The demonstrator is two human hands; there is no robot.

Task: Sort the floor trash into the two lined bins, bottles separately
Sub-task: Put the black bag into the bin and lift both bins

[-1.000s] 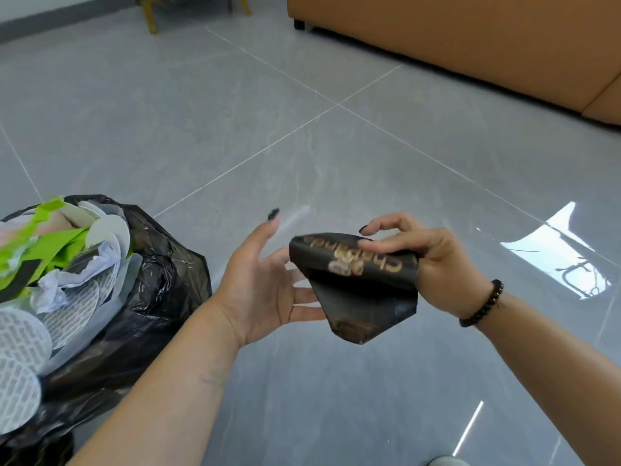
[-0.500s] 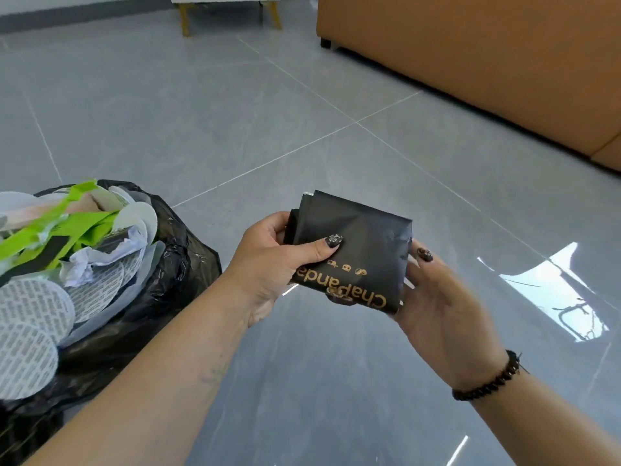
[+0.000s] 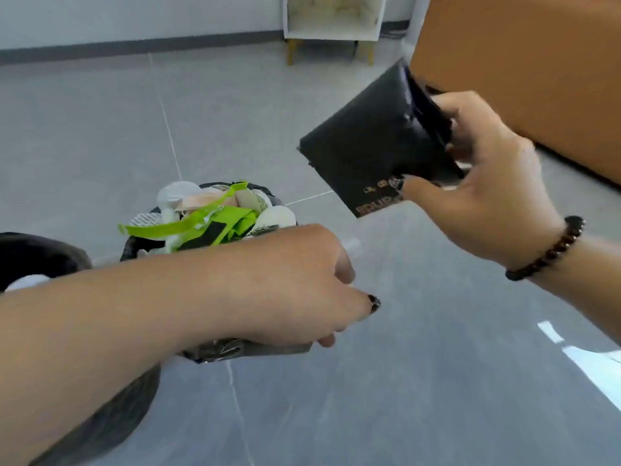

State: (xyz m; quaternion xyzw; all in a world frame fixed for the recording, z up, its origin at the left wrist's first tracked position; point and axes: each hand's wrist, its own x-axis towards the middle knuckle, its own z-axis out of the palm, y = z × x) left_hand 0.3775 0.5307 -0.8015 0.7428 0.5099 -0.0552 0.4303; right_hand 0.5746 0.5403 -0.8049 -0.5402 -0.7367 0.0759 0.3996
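Observation:
A folded black plastic bag (image 3: 369,146) with gold lettering is up at the right, gripped by my right hand (image 3: 487,203) at its right edge, thumb on the lettering. A black-lined bin (image 3: 132,247) at centre left is heaped with white lids and green strips (image 3: 188,223). My left hand (image 3: 295,277) lies over the bin's near rim, fingers curled down, and seems to grip the liner edge (image 3: 252,351) under the palm. No bottles are in view.
The rim of a second black-lined bin (image 3: 40,253) shows at the far left. An orange sofa (image 3: 521,62) fills the upper right, and a white cabinet (image 3: 332,18) on wooden legs stands at the back. Grey floor tiles (image 3: 420,381) surround the bins.
My left hand has let go of the black bag and dropped to the full bin's rim. My right hand alone lifted the bag up and to the right. The view swung toward the bins.

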